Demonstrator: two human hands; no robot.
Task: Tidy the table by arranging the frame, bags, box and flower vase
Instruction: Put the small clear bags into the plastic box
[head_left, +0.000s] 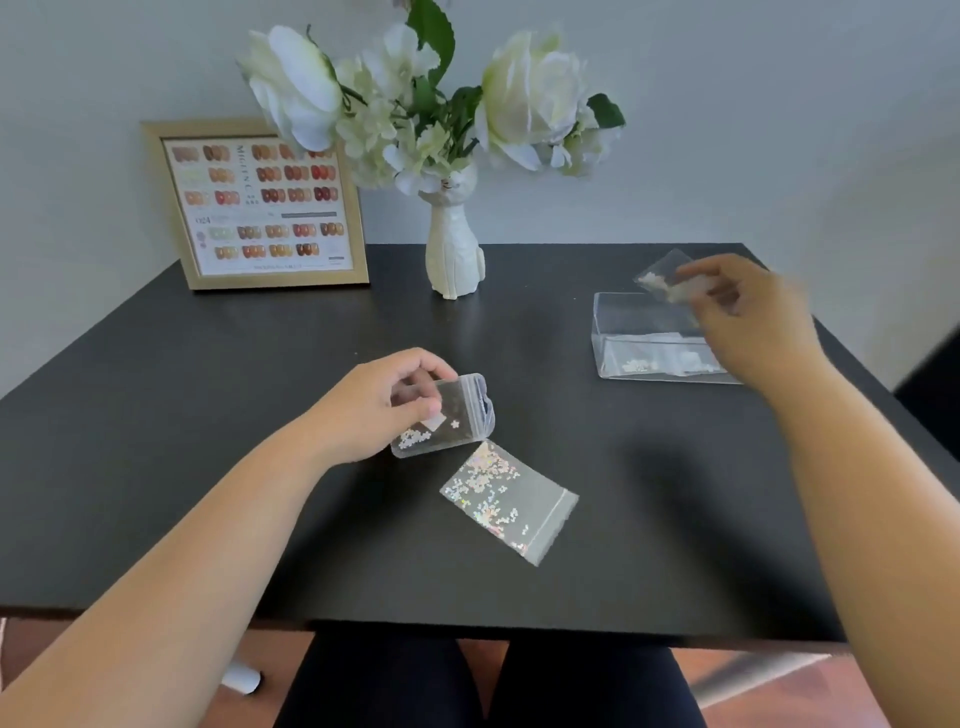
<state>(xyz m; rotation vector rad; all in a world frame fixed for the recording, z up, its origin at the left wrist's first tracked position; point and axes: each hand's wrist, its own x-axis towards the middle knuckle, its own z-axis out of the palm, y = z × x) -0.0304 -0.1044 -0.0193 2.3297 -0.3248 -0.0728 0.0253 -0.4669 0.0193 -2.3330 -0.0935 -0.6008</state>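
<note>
On the black table (208, 415), my left hand (374, 400) pinches a small clear zip bag of white flakes (452, 421) near the middle. A second clear bag of iridescent flakes (506, 499) lies flat just in front of it. My right hand (753, 317), blurred, holds another small clear bag (662, 275) above the clear plastic box (623, 332) at the right. Something white lies in the bottom of the box. A gold picture frame (260, 205) with a nail colour chart leans on the wall at the back left. Beside it stands a white vase (454, 249) with white flowers.
The wall runs close behind the table's far edge. The table's front edge is just above my lap. A dark object stands off the table's right side. Below the table at the left, a white thing lies on the wooden floor (241, 678).
</note>
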